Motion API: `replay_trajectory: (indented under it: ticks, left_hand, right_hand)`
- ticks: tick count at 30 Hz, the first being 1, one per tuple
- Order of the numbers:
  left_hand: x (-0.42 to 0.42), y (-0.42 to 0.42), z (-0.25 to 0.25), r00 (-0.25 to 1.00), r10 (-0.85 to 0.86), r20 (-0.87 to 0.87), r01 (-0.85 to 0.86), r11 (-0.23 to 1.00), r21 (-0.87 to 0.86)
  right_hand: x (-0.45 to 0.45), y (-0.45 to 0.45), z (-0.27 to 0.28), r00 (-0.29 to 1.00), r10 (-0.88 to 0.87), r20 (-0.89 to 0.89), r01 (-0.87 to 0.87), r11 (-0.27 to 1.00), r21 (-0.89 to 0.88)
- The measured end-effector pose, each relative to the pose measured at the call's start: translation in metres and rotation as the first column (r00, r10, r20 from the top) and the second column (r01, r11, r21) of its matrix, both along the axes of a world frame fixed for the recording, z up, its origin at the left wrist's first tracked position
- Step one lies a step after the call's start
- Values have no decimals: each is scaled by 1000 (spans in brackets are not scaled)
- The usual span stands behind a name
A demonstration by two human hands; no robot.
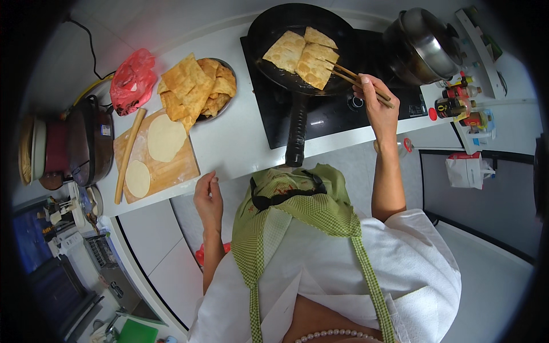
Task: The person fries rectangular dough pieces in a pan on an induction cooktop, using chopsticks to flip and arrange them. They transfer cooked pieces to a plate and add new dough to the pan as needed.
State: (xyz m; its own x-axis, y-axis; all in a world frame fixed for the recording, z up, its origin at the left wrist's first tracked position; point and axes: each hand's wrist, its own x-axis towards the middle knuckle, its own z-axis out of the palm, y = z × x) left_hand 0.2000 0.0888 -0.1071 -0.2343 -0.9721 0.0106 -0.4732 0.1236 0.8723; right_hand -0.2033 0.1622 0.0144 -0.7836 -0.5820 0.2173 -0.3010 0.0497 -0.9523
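My right hand grips a pair of wooden chopsticks. Their tips touch a golden flatbread piece in a black frying pan. Two more flatbread pieces lie beside it, the larger left one and a small one at the back. The pan's black handle points towards me. My left hand hangs by the counter's front edge, fingers loosely curled with nothing seen in them. Nearest to it is a floured wooden board with a large dough round and a smaller one.
A rolling pin lies across the board's left side. Fried flatbreads overhang a metal plate. Behind stands a red plastic bag. The pan sits on a black cooktop, with a steel pot and bottles to the right.
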Motion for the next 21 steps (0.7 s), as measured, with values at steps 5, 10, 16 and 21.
replay_trajectory:
  ticks: [5,10,16,21]
  left_hand:
    - [-1,0,0,1000,-1,-3,1,1000,-6]
    - [0,2,1,1000,2,1,-2,1000,-2]
    - [3,2,3,1000,-9,-4,9,1000,-12]
    - [5,3,1,1000,6,-2,-6,1000,-4]
  right_hand:
    - [9,-3,-6,999,32,-11,-31,998,50]
    - [8,-6,-22,991,12,-136,5,992,126]
    - [5,-8,-36,958,63,-280,4,973,230]
    - [7,-7,-36,959,61,-277,4,974,227]
